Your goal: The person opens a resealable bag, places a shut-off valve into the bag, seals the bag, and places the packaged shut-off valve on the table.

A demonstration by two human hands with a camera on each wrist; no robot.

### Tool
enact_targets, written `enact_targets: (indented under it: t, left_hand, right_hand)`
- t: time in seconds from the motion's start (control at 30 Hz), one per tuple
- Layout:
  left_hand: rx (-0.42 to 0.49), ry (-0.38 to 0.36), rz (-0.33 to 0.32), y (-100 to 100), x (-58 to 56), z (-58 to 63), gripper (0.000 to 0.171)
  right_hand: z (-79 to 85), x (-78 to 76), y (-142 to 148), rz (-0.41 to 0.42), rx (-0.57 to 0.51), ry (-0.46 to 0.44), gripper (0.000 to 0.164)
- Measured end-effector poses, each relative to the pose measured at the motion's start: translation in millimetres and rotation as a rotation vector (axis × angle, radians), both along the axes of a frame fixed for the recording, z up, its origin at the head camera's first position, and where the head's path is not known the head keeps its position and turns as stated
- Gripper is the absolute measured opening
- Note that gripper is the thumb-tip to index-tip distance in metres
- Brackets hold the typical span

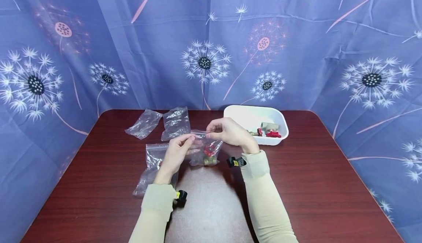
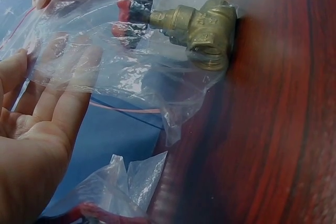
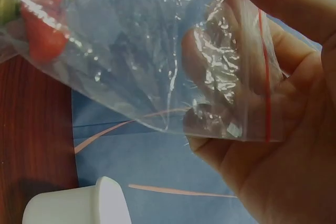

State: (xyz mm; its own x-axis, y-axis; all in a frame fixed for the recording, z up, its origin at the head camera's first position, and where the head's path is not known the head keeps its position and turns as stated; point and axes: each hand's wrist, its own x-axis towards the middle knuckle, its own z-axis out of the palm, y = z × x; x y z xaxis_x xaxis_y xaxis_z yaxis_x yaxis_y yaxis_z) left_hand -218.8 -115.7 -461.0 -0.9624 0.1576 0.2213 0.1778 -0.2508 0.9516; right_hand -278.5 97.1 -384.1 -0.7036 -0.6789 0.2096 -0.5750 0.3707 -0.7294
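Observation:
A clear zip bag [image 2: 131, 72] with a red seal line stands on the table, its mouth held up between both hands. Inside it lies a brass valve [image 2: 210, 32] with a red handwheel [image 2: 132, 14]. My left hand [image 1: 177, 153] pinches the bag's top edge at the left, thumb on the near side and fingers behind the film. Along the right part of the same edge, my right hand [image 1: 229, 131] grips the film between thumb and fingers. In the right wrist view, several right fingertips [image 3: 197, 51] show through the plastic.
A white tub [image 1: 254, 114] at the back right contains valves with red handles [image 1: 273, 134]. Two clear bags [image 1: 145, 124] [image 1: 176, 122] lie flat at the back left. Another zip bag [image 1: 145, 180] lies partly under the left forearm. A patterned blue cloth [image 1: 158, 52] hangs behind the table [image 1: 313, 184].

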Motion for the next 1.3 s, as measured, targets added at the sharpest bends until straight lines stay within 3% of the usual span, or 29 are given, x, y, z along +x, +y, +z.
enact_targets:
  t: [0.53, 0.83, 1.3]
  left_hand:
    - [0.001, -0.018, 0.024, 0.3, 0.0, 0.3, 0.030]
    - [-0.010, -0.031, 0.028, 0.2, 0.0, 1.7, 0.031]
    - [-0.009, -0.005, 0.027, -4.3, -0.1, 0.8, 0.031]
  right_hand:
    - [-3.3, -1.9, -0.3, -0.034, 0.002, 0.074, 0.009]
    - [-1.7, -0.7, 6.2, -0.035, 0.014, 0.024, 0.004]
    - [-4.6, -1.5, 2.2, -0.044, -0.006, 0.070, 0.009]
